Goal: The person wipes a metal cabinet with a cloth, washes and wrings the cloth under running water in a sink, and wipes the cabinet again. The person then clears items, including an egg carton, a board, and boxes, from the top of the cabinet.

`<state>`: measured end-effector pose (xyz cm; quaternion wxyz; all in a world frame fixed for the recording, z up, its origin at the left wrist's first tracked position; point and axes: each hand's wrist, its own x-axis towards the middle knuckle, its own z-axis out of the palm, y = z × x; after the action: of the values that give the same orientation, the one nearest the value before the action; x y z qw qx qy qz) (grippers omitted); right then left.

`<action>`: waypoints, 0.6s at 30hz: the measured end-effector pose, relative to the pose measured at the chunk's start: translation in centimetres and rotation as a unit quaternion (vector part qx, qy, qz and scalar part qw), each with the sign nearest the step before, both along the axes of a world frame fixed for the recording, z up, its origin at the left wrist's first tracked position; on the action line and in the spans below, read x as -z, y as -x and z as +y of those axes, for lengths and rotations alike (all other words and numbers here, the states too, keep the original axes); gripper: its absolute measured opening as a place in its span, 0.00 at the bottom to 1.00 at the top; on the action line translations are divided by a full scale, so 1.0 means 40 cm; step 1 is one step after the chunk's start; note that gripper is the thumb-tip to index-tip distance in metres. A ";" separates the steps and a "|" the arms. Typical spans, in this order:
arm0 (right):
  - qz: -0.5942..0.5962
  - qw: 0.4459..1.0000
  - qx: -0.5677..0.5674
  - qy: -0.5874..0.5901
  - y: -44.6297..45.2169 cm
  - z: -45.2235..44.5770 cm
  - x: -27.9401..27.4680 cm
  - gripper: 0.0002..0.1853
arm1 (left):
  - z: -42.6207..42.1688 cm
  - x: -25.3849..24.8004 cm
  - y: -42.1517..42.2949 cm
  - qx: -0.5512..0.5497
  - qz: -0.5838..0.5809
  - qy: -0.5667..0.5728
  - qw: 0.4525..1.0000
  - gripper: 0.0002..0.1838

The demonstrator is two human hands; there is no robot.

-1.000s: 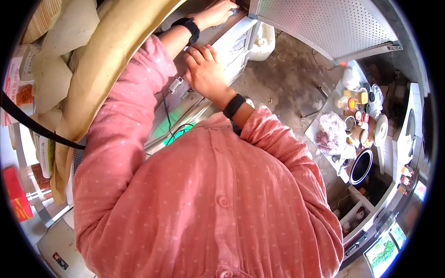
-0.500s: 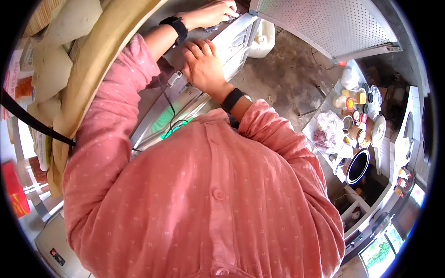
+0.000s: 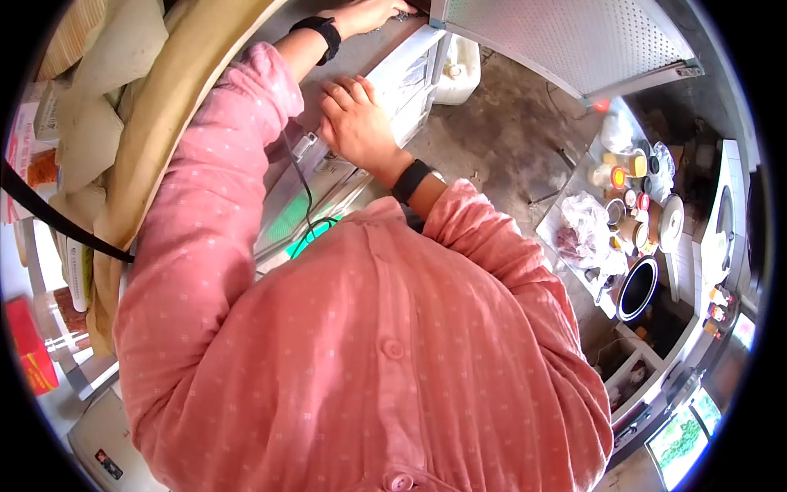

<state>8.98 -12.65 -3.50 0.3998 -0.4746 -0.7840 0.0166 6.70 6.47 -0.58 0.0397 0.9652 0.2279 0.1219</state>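
Note:
Bent over a grey surface (image 3: 348,61) at the top, my left hand (image 3: 369,16) has its fingers together on a small dark, silvery thing (image 3: 402,15), mostly hidden and cut off by the frame's top. My right hand (image 3: 357,123) lies palm down at the near edge of that surface, fingers slightly spread and nothing seen in them. Beside it are a small white fitting (image 3: 304,146) and a black cable (image 3: 305,189). Both wrists carry black bands.
A perforated panel (image 3: 566,45) stands open at the upper right, near a white jug (image 3: 459,72) on the floor. Jars and plastic bags crowd a low table (image 3: 549,230) at right. A tan sheet (image 3: 193,90) hangs along my left side.
My left hand first drew back a little to the left, then reached farther up toward the frame's top. My right hand has stayed nearly in place.

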 end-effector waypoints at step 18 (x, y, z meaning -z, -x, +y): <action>0.030 0.999 -0.004 -0.010 -0.005 -0.009 0.014 0.15 | -0.046 -0.013 -0.042 -0.145 0.031 -0.019 0.989 0.13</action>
<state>9.20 -13.00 -4.06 0.4281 -0.4663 -0.7737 0.0244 8.37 4.64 -0.07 -0.0044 0.9258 0.3643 0.1005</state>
